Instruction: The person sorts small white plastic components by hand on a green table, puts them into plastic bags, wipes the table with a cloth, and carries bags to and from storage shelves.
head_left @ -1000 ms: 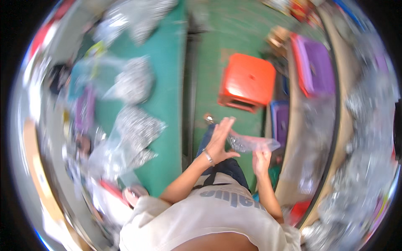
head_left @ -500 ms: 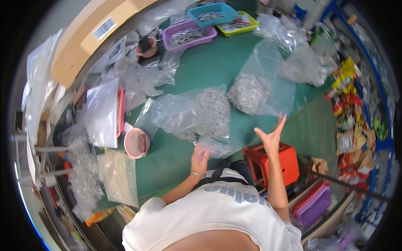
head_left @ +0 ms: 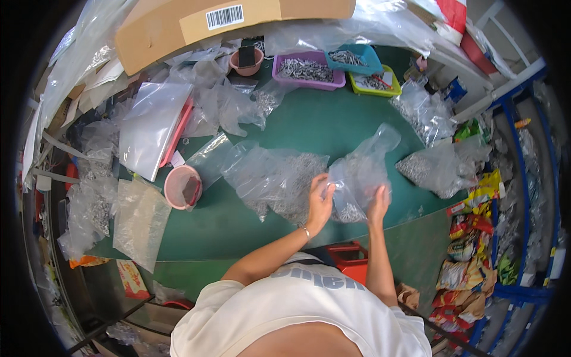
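Note:
My left hand (head_left: 320, 202) is closed with thumb and fingers on the left edge of a clear plastic bag. My right hand (head_left: 377, 207) grips the right side of the clear plastic bag (head_left: 364, 163), which leans up from the table with its loose top pointing away from me. Small silvery metal pieces show low in it, between my hands. Whether a second, smaller bag overlaps it is hard to make out. Left of it, touching or nearly so, lies another clear bag (head_left: 285, 178) filled with small metal pieces.
The green table (head_left: 220, 232) carries a pink cup (head_left: 183, 187), a purple tray (head_left: 306, 71), a blue tray (head_left: 354, 58) and a yellow-green tray (head_left: 376, 82), the trays holding metal parts. Another filled bag (head_left: 443, 166) lies at right. A red stool (head_left: 351, 262) stands beneath the near edge.
My right hand, open and raised before, now grips a bag. My left hand has moved right and away from me, to the same bag. The view has turned.

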